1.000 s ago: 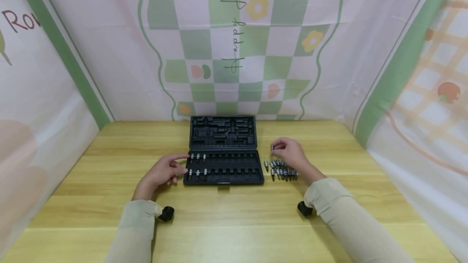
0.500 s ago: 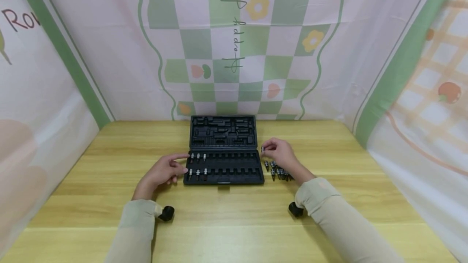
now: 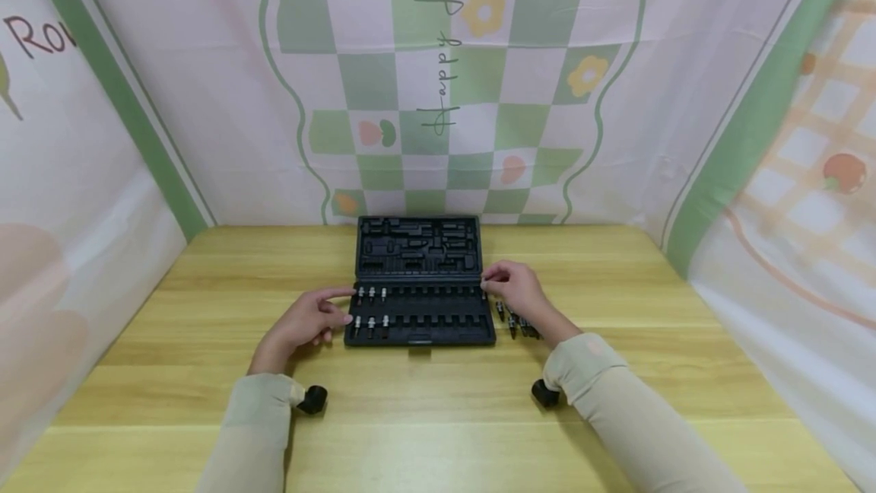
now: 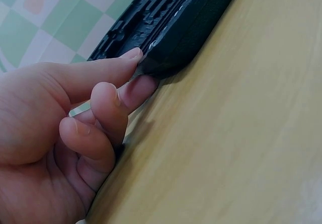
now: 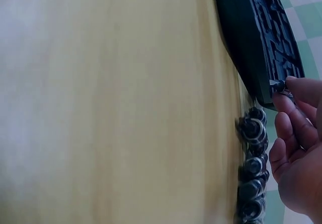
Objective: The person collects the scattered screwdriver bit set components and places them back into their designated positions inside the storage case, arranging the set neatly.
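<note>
My left hand (image 3: 306,322) rests at the left side of a black tool case (image 3: 419,341), index finger stretched out, thumb at the rim. Its other fingers curl loosely in the left wrist view. At the case's right edge, the thumb and fingers of my right hand (image 3: 518,289) pinch a small metal bit socket (image 5: 276,84). That bit socket overlaps the case's corner in the right wrist view. Several bit sockets (image 3: 371,323) sit in two rows in the left slots of the case. More loose bit sockets (image 5: 252,166) lie beside the case, partly hidden by my right hand in the head view.
The case's lid (image 3: 419,246) stands open at the back, its inside moulded with recesses. All of this is on a wooden table (image 3: 417,432). Patterned cloth (image 3: 424,82) hangs behind the table and on both sides.
My right hand has moved left with the bit socket, from above the loose ones to the case's right edge. The left hand has stayed at the case's left side.
</note>
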The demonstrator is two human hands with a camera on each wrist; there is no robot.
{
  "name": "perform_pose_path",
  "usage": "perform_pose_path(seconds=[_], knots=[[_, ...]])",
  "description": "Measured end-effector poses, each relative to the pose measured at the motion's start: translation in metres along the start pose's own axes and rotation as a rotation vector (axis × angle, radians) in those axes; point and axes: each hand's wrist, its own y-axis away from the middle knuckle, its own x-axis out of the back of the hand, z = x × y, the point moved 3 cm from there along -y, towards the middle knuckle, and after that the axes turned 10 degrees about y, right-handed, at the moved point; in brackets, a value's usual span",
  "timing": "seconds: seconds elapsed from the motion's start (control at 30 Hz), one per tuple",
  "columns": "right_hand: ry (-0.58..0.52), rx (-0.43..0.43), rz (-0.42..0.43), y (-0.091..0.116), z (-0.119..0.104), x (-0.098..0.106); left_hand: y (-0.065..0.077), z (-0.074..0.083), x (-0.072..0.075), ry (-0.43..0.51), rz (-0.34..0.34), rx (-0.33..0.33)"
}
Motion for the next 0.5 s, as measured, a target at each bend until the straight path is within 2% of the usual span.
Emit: perform_pose_path(seconds=[0.17,0.5], knots=[[0.029,0.016,0.005,-0.0016,-0.0011,-0.0038,-0.0001,-0.0003,0.0003,0.004,-0.003,0.0],[0.092,-0.023,0.001,-0.0035,-0.0049,-0.0079,0.0004,-0.0001,0.0001,-0.002,-0.006,0.0]])
